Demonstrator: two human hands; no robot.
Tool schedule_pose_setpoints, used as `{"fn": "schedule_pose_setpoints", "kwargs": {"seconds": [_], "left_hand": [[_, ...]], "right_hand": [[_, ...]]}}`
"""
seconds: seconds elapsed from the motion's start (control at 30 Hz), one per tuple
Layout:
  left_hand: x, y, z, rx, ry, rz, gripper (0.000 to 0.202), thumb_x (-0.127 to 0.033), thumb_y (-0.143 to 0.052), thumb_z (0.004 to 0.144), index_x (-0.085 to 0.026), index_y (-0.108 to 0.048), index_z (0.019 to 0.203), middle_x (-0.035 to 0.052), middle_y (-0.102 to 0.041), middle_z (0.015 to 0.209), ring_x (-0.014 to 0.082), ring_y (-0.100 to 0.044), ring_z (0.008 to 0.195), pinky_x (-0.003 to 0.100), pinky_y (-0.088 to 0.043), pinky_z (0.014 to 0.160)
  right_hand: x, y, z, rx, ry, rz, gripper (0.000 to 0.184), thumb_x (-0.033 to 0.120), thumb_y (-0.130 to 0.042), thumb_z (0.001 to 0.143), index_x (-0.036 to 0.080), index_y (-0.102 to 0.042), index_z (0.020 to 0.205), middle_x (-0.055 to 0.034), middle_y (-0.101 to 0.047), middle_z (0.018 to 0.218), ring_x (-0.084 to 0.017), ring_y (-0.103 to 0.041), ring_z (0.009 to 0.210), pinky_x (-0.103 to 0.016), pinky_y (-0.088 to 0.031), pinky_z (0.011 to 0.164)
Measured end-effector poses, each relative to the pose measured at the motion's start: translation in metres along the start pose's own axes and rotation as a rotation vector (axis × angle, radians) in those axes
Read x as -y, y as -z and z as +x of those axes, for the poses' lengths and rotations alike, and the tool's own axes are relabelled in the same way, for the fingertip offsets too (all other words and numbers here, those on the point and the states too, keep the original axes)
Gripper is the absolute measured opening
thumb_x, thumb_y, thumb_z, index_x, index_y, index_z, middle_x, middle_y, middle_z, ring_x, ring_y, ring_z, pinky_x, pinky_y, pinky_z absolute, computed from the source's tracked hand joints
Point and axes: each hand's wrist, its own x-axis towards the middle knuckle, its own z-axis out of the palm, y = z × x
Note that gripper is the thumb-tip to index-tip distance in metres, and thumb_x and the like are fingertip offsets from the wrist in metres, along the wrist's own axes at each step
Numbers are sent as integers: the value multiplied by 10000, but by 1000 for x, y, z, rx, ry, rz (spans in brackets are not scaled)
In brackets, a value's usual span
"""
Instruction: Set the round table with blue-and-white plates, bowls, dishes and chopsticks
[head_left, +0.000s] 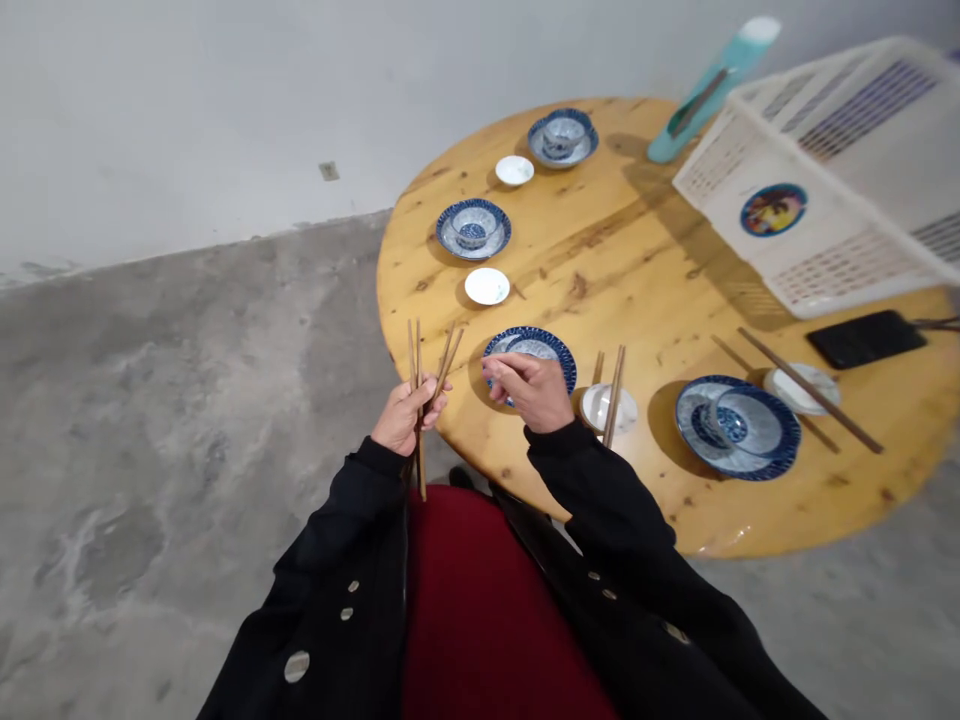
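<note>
My left hand (405, 412) is closed round a bundle of brown chopsticks (417, 362), held upright just off the left edge of the round wooden table (637, 260). My right hand (531, 388) hovers with fingers curled over a blue patterned plate (559, 350) at the table's near edge; whether it holds anything I cannot make out. Just right of it a pair of chopsticks (614, 395) rests across a small white dish (600, 405). Another blue plate with a bowl (737, 425) lies farther right, beside a second white dish (802, 388) with chopsticks (810, 390) on it.
Two more blue plates with bowls (473, 228) (562, 138) and small white dishes (487, 286) (514, 171) line the far left rim. A white plastic basket (832, 180), a teal bottle (709, 90) and a black phone (866, 338) occupy the right side. Grey concrete floor lies left.
</note>
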Motion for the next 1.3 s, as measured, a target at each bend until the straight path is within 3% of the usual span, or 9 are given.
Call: {"fn": "schedule_pose_setpoints", "kwargs": {"seconds": [0.2,0.37,0.6,0.77,0.83,0.93,1.1,1.17,1.3], "left_hand": [[-9,9,-7,147,38,-62,431,-462,-786,728,-114,-577,873,-46,-482,597,13,-346,404,163,-174,377],[-15,22,-10,230,68,-135,416,-449,-787,735,-111,-582,865,-54,-457,589,3,-315,398,148,-167,371],[-23,31,-10,365,121,-156,397,-445,-782,750,-109,-596,850,-44,-458,574,5,-291,389,149,-163,377],[-28,34,-5,465,169,-140,395,-457,-773,754,-116,-596,844,-45,-463,562,8,-295,375,154,-172,376],[-29,38,-7,485,178,-97,401,-467,-770,754,-116,-598,845,-44,-465,555,12,-303,375,158,-169,372],[-30,51,-14,483,190,26,423,-494,-766,751,-114,-599,832,-25,-498,566,18,-322,388,162,-159,365],[-27,94,-26,265,151,40,416,-490,-759,751,-121,-591,839,-50,-466,570,5,-276,388,149,-130,358],[-26,112,-27,140,87,-15,395,-461,-766,745,-124,-586,850,-59,-457,575,7,-290,391,141,-143,356],[-26,135,-28,-14,7,-69,400,-442,-781,725,-125,-583,869,-64,-462,588,8,-312,393,134,-173,357]], "right_hand": [[0,-48,24,264,-22,294,463,614,-678,742,185,-736,907,-53,-721,847,-139,-635,657,-244,-511,530],[-4,-62,32,384,-48,410,452,582,-665,784,208,-733,1028,-75,-733,989,-137,-637,668,-258,-514,558],[7,-78,41,332,-97,430,524,670,-611,772,199,-711,980,-83,-736,1019,-125,-622,650,-229,-486,505],[16,-92,51,374,-84,216,519,685,-686,708,179,-691,820,-61,-726,816,-118,-570,540,-251,-472,475],[24,-86,63,259,-21,131,509,692,-644,753,185,-667,782,-51,-710,778,-112,-564,530,-250,-477,474],[43,-55,88,-73,113,83,480,660,-529,860,195,-638,809,-32,-684,790,-88,-559,529,-228,-499,489],[70,2,104,-483,398,96,321,489,-528,913,191,-625,841,-17,-657,767,-75,-552,549,-235,-548,573],[66,3,99,-529,448,-20,321,477,-558,904,177,-642,825,-14,-644,729,-87,-576,554,-258,-563,584],[39,-26,90,-498,429,-251,326,466,-556,912,170,-672,844,-14,-645,760,-133,-677,672,-300,-602,658]]}}
